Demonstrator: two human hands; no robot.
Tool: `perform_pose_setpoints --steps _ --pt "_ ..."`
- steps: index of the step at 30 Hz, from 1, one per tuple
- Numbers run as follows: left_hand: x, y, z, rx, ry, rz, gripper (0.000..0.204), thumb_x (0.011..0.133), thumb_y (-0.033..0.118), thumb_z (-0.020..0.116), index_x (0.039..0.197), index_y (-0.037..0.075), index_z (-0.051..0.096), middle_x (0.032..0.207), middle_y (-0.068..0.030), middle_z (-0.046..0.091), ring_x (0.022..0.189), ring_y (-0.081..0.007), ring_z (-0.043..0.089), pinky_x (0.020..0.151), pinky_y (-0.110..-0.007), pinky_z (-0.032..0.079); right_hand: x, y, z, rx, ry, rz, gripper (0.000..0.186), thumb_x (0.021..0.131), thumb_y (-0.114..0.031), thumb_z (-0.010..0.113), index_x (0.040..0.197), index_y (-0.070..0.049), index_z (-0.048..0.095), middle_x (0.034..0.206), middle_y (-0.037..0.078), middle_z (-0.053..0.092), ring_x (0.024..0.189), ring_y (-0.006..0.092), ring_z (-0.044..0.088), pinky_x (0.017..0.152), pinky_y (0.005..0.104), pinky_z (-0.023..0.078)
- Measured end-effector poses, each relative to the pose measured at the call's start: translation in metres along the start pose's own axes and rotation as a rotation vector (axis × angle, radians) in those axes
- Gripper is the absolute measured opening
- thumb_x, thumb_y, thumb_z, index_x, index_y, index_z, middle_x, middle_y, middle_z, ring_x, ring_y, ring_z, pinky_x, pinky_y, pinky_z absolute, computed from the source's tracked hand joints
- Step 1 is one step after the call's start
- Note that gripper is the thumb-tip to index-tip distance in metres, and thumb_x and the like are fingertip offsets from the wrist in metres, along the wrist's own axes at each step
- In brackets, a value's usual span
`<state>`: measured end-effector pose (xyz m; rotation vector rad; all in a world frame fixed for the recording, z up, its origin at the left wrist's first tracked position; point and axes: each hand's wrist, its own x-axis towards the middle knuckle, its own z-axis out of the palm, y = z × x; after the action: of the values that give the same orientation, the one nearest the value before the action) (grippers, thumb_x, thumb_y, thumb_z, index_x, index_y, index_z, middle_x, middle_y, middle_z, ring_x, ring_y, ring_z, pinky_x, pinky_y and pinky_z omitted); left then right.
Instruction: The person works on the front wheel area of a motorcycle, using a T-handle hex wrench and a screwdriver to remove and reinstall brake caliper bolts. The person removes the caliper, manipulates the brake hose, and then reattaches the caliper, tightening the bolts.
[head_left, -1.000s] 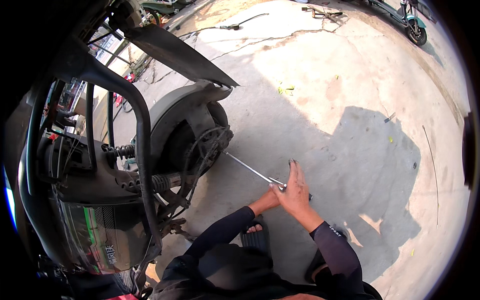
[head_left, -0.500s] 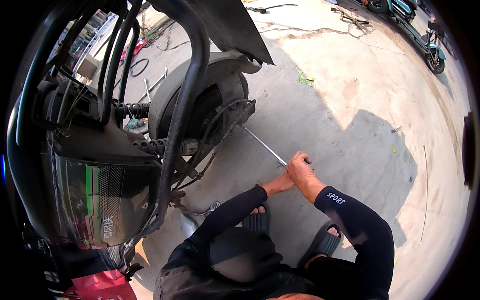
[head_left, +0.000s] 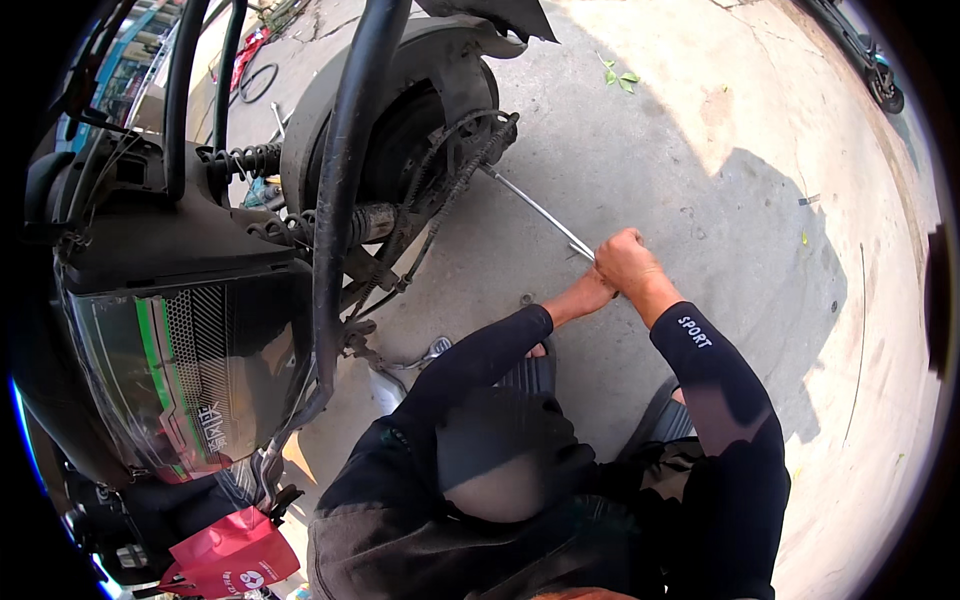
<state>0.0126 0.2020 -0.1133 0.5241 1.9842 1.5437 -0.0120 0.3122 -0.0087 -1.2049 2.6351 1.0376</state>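
A long silver wrench bar (head_left: 530, 205) runs diagonally from beside the cables (head_left: 460, 180) at the wheel hub (head_left: 462, 140) of a black scooter to my hands. My right hand (head_left: 628, 265) is closed over its near end, where a short metal piece crosses it. My left hand (head_left: 585, 292) is closed just below and partly behind the right, on the same end. The scooter's wheel is under a dusty grey mudguard, with a coil spring (head_left: 250, 160) and a curved black frame tube (head_left: 350, 180) in front of it.
A red bag (head_left: 225, 550) hangs at the lower left. A hose (head_left: 258, 85) and tools lie behind the scooter. Another scooter (head_left: 870, 70) stands at the upper right. My sandaled feet (head_left: 525, 375) are on cracked concrete, with leaves (head_left: 620, 75) beyond.
My right hand has gone from raised fingers to a closed grip on the bar's end. The view has shifted, so the scooter and hands sit higher in the picture.
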Motion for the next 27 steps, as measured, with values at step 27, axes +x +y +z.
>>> perform_pose_setpoints --steps 27 --pt "-0.018 0.040 0.003 0.006 0.186 -0.700 0.050 0.098 0.035 0.055 0.074 -0.007 0.064 0.061 -0.0124 0.059 0.062 -0.0142 0.052 0.057 -0.041 0.043 -0.001 0.039 0.020 0.478 0.189 -0.180 0.014 0.078 -0.026 0.068 0.068 -0.018 0.075 0.067 -0.003 0.070 0.066 0.0163 0.069 0.057 0.0333 0.052"
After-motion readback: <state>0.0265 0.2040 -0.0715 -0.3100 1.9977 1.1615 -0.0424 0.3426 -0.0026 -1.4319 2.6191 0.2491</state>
